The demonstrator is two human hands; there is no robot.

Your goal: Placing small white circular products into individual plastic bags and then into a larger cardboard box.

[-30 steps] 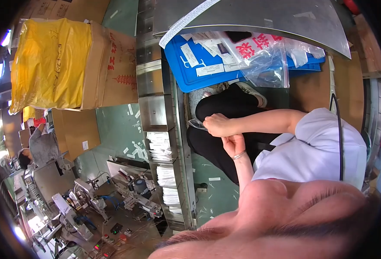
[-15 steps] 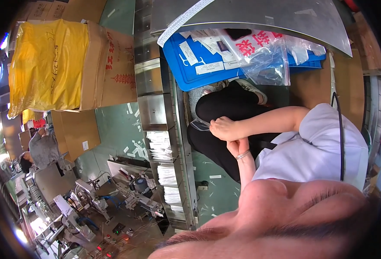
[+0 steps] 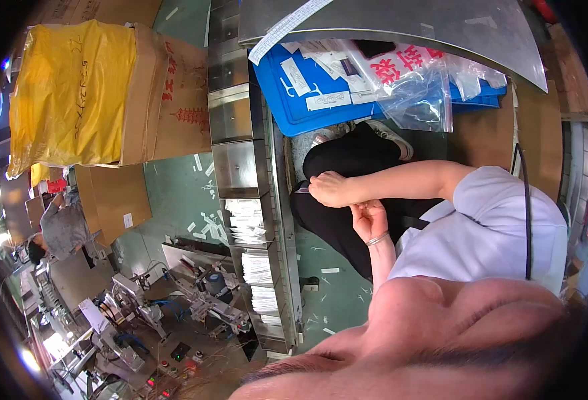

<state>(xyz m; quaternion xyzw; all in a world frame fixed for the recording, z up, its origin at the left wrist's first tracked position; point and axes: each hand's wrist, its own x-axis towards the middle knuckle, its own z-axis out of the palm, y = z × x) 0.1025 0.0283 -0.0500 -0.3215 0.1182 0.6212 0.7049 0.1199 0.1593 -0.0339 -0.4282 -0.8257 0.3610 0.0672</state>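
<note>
Above my black trousers [image 3: 331, 230] my right hand [image 3: 332, 189] reaches in from the right, its back showing and its fingers curled closed. A small pale, shiny edge shows beside its fingertips, too small to name. Just below and partly behind it is my left hand [image 3: 370, 219], wearing a silver bracelet [image 3: 377, 239]. Its fingers are bent inward; what lies within them, if anything, is hidden. A blue tray [image 3: 294, 119] beyond my legs holds clear plastic bags [image 3: 419, 103], white labels [image 3: 329, 100] and a dark phone-like object [image 3: 374, 48].
A metal sheet [image 3: 401, 20] overhangs the tray. Metal bins [image 3: 233, 167] stand at the left, some holding stacks of white paper slips [image 3: 257, 273]. Further left are a yellow-covered carton [image 3: 74, 100], machines [image 3: 217, 293] and another person [image 3: 67, 227]. White scraps litter the green floor [image 3: 327, 300].
My right hand has moved left, away from my left hand, which now shows more of its fingers. The clear plastic piece at the right fingertips has mostly gone from sight. My view has shifted slightly.
</note>
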